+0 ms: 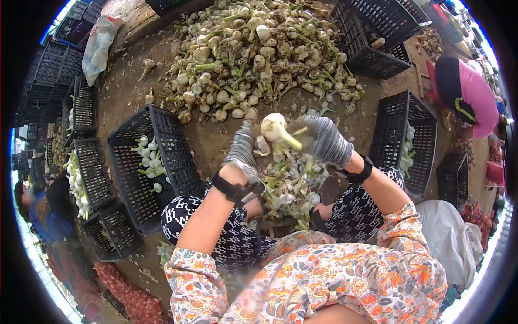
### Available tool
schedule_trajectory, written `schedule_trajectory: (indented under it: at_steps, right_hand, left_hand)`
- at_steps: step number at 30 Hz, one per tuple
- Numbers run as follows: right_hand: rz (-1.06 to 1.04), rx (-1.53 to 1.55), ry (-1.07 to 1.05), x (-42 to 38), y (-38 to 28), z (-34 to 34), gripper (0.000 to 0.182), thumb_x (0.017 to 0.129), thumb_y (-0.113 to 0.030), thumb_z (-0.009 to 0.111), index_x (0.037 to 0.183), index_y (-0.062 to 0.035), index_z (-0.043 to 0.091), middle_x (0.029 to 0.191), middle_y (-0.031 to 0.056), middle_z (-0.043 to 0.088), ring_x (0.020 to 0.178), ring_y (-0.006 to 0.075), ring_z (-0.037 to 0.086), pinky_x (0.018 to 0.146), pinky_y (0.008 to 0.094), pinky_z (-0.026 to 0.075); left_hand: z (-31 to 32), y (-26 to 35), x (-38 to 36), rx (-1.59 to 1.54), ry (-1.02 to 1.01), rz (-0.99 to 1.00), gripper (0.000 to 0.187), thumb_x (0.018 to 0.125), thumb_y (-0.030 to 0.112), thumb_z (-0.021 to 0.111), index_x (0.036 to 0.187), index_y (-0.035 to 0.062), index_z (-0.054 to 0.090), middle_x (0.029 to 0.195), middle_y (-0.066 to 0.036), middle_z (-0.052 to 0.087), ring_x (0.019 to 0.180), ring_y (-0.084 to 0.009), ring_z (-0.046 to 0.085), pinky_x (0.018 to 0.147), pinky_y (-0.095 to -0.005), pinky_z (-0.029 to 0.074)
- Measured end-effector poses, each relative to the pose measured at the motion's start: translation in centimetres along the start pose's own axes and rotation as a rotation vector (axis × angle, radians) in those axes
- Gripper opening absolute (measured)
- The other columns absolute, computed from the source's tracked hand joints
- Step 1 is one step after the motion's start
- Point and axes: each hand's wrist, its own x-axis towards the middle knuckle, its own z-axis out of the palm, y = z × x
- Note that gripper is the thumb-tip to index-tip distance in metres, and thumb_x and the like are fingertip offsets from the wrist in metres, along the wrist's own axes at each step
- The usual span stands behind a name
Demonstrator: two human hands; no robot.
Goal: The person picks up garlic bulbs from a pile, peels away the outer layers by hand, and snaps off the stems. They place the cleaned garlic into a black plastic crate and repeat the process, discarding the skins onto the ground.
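Note:
A whitish garlic bulb (274,128) with a green stem is held up between my hands, over the littered ground. My right hand (326,141), in a grey striped glove, is closed at the stem side of the bulb; its fingertips are blurred. My left hand (243,146), in a matching glove, is just left of the bulb, its bare thumb tip raised and apart from it. A loose piece of peel (263,146) shows beside the left fingers. Below the hands lies a heap of peel and stem scraps (291,181).
A large garlic pile (259,59) lies ahead. Black crates with garlic stand at left (154,162) and right (402,140). Another crate (372,43) is at the upper right. A person in pink (477,97) bends at the right; another person (46,210) is at the left.

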Motion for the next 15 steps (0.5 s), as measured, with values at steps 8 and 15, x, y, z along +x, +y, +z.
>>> schedule_trajectory:
  at_steps: [8,15]
  right_hand:
    - [0.106,-0.092,0.193,-0.7,2.0,0.0,0.022,0.078,-0.006,0.049,0.096,0.0021,0.059,0.087,0.0070,0.060,0.075,0.0115,0.055,0.068,0.0249,0.046]
    - [0.146,0.308,0.091,-1.2,2.1,-1.5,0.022,0.081,-0.007,0.049,0.099,0.0026,0.058,0.092,0.0079,0.060,0.080,0.0144,0.059,0.069,0.0258,0.049]
  left_hand:
    - [1.8,-2.5,-0.9,1.277,0.006,1.165,0.022,0.076,0.005,0.066,0.097,0.0032,0.060,0.095,-0.003,0.050,0.077,-0.0082,0.051,0.067,-0.0205,0.043]
    - [1.4,-2.3,-0.3,0.862,-0.282,0.934,0.024,0.075,0.009,0.069,0.097,0.0024,0.062,0.097,-0.003,0.055,0.090,-0.0126,0.054,0.077,-0.0242,0.046]
